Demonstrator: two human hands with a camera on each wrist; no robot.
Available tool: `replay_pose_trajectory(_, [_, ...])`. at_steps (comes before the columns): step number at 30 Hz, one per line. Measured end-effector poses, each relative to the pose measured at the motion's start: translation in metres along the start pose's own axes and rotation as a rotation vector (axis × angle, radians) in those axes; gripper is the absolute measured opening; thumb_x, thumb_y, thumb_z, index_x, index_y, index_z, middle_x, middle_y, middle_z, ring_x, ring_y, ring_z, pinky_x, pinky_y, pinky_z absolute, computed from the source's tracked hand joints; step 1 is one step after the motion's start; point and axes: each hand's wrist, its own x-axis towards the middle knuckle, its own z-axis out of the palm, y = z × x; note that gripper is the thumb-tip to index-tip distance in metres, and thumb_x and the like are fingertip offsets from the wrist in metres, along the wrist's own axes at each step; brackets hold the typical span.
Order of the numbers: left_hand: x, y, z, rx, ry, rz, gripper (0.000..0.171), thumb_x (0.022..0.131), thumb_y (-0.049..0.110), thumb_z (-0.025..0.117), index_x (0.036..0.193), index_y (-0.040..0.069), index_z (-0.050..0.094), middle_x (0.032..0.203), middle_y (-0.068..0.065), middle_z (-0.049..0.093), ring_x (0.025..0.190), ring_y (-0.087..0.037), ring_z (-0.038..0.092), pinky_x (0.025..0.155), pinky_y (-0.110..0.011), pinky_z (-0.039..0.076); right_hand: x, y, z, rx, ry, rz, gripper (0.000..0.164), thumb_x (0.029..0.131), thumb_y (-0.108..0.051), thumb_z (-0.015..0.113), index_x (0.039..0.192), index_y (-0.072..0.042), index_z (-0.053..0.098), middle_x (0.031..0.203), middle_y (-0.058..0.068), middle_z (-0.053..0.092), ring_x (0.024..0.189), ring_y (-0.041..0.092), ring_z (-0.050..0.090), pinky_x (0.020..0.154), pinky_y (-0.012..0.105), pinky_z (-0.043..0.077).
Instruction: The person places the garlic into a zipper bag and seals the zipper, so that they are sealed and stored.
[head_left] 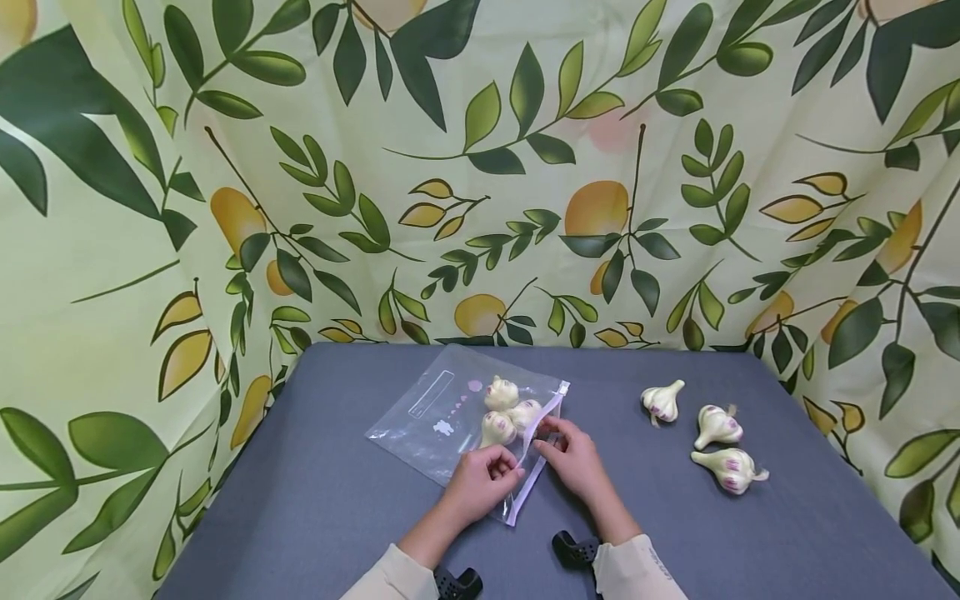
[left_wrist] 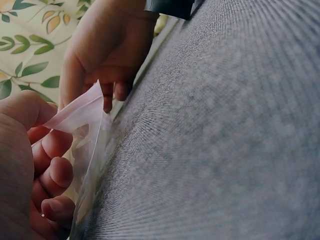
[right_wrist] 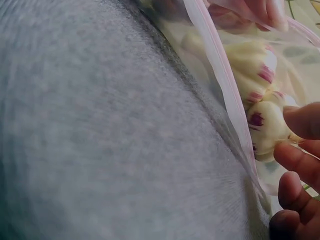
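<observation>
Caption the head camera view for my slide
Left hand and right hand at the mouth of a clear zip bag holding three garlic bulbs; three more bulbs lie on the table.

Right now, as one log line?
left hand: pinches zip bag by its edge | right hand: at same edge, grip unclear | in bag: three garlic bulbs | table, right side: three loose bulbs

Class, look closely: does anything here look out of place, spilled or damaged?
Nothing stands out as damaged or spilled. Only the clear bag lies askew, at a slant to the table; the left hand pinches its rim, which may explain that.
</observation>
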Motion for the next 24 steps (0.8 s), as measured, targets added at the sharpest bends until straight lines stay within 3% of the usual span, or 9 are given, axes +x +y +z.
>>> replay_pose_trajectory(7, [0.0, -0.001, 0.0, 0.003, 0.003, 0.012, 0.011, 0.083, 0.009, 0.075, 0.077, 0.014, 0.065, 0.066, 0.004, 0.062, 0.059, 0.003, 0.049, 0.055, -0.017, 0.046, -0.002, -0.003, 0.004, -0.04, -0.13, -0.001, 0.049, 0.085, -0.007, 0.07, 0.132, -0.002, 0.056, 0.065, 0.001, 0.05, 0.054, 0.008, 0.041, 0.052, 0.024, 0.035])
replay_pose_trajectory(12, [0.001, -0.001, 0.0, 0.002, 0.006, 0.007, 0.011, 0.083, 0.01, 0.075, 0.077, 0.014, 0.066, 0.067, 0.004, 0.062, 0.059, 0.003, 0.05, 0.055, -0.017, 0.046, -0.003, -0.006, 0.004, -0.039, -0.15, 0.012, 0.051, 0.086, -0.008, 0.069, 0.134, -0.003, 0.055, 0.062, -0.002, 0.046, 0.055, 0.009, 0.042, 0.053, 0.025, 0.036])
replay_pose_trajectory(14, [0.001, 0.0, -0.001, 0.002, 0.006, 0.011, 0.011, 0.082, 0.009, 0.075, 0.077, 0.014, 0.066, 0.067, 0.004, 0.062, 0.059, 0.003, 0.05, 0.056, -0.017, 0.046, -0.002, -0.007, 0.002, -0.033, -0.126, 0.013, 0.047, 0.085, -0.009, 0.07, 0.131, -0.004, 0.058, 0.062, 0.001, 0.047, 0.054, 0.009, 0.041, 0.052, 0.025, 0.035])
replay_pose_trajectory(17, [0.001, 0.001, -0.001, 0.004, 0.008, 0.019, 0.011, 0.082, 0.009, 0.075, 0.077, 0.013, 0.065, 0.067, 0.004, 0.062, 0.059, 0.003, 0.049, 0.055, -0.017, 0.047, -0.002, -0.007, -0.004, -0.015, -0.056, 0.012, 0.037, 0.086, -0.008, 0.07, 0.122, -0.004, 0.065, 0.076, 0.01, 0.063, 0.056, 0.007, 0.043, 0.054, 0.024, 0.038])
replay_pose_trajectory(21, [0.0, 0.001, 0.0, 0.008, 0.012, 0.017, 0.011, 0.081, 0.008, 0.075, 0.077, 0.012, 0.066, 0.066, 0.003, 0.061, 0.058, 0.004, 0.048, 0.055, -0.017, 0.046, 0.001, -0.005, -0.02, -0.012, 0.104, 0.025, 0.021, 0.086, -0.006, 0.069, 0.107, -0.004, 0.072, 0.1, 0.013, 0.072, 0.061, 0.005, 0.049, 0.058, 0.023, 0.042])
replay_pose_trajectory(24, [-0.001, 0.001, 0.001, 0.013, 0.015, 0.014, 0.011, 0.081, 0.009, 0.075, 0.077, 0.012, 0.066, 0.066, 0.003, 0.061, 0.058, 0.005, 0.047, 0.054, -0.016, 0.045, 0.004, -0.001, -0.036, -0.052, 0.25, 0.035, 0.016, 0.087, -0.007, 0.068, 0.102, -0.004, 0.073, 0.094, 0.012, 0.073, 0.063, 0.003, 0.051, 0.058, 0.02, 0.042])
